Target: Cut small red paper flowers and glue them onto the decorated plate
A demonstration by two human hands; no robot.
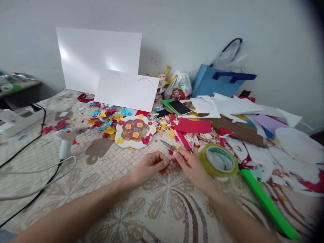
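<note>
My left hand (151, 166) and my right hand (190, 166) meet low over the patterned cloth, both with fingers pinched. Something tiny and reddish shows at their fingertips, too small to name. Just beyond them lies a pair of scissors (168, 145), its handles partly behind my right hand. A roll of clear yellowish tape (203, 158) stands close to the right of that hand. Farther off to the left is a white flower-shaped card (134, 144), decorated with red and yellow paper flowers around a clear-looking middle.
A white glue gun (65, 145) with trailing cables stands at left. Star-shaped paper pieces (110, 131) lie behind the card. Red paper (193, 125), a phone (179, 107) and a green-handled cutter (268, 200) are on the right. White boards (101, 54) and a blue bag (215, 82) stand behind.
</note>
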